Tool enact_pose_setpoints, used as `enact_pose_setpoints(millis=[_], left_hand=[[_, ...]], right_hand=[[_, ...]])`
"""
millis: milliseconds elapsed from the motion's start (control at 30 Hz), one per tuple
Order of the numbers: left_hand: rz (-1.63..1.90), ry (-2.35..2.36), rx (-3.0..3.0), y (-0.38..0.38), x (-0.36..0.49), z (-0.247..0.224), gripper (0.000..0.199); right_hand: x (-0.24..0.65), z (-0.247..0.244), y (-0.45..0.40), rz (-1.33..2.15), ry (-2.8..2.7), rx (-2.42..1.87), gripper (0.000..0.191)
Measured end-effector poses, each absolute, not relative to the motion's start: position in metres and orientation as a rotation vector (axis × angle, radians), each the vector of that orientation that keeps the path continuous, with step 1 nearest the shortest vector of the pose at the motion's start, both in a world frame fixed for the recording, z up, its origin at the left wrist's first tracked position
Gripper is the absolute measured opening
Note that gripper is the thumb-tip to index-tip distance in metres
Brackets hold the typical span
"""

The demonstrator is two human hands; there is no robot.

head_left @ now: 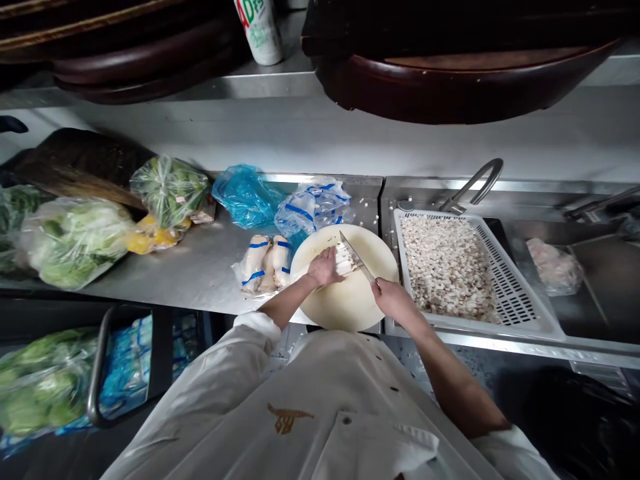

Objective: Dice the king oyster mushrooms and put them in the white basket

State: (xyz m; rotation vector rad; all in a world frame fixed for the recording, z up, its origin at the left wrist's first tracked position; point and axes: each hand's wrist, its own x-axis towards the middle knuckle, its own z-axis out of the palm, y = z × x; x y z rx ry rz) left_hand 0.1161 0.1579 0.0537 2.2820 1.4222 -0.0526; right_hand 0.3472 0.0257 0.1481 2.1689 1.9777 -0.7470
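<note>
On a round, off-white cutting board (345,310), my left hand (324,267) presses down on a bunch of white mushroom strips (344,259), fingers closed over their left end. The handle of a kitchen knife (359,257) is gripped in my right hand (393,298). Its blade slants up and away to the left, along the right side of the strips. Whether the edge touches them I cannot tell. Just left of the board lie plastic packs of whole king oyster mushrooms (266,263) with blue bands.
Right of the board, a white perforated basket (517,293) holds a heap of chopped mushroom (445,267). Behind the board lie crumpled clear wrappers (315,208) and a blue plastic bag (247,195). Bagged greens (80,233) sit far left. A faucet (475,183) rises behind the basket.
</note>
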Motion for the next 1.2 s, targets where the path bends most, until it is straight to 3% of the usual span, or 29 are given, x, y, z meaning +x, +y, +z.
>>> enact_pose_setpoints(millis=[200, 367, 533, 867, 1200], left_hand=[[-0.095, 1.395, 2.298, 0.163, 0.116, 0.052, 0.136], [-0.039, 1.383, 2.276, 0.159, 0.11, 0.061, 0.145], [0.053, 1.376, 2.244, 0.155, 0.101, 0.055, 0.135], [-0.061, 1.347, 2.262, 0.163, 0.101, 0.057, 0.14], [0.086, 1.367, 2.241, 0.146, 0.085, 0.051, 0.136]], right_hand=[[0.326, 0.13, 0.052, -0.787, 1.838, 2.166, 0.04], [0.326, 0.145, 0.053, -0.685, 1.847, 2.222, 0.043], [0.335, 0.165, 0.038, -0.637, 1.944, 2.222, 0.042], [0.313, 0.124, 0.06, -0.797, 1.836, 2.164, 0.043], [0.327, 0.155, 0.03, -0.723, 1.93, 2.207, 0.044]])
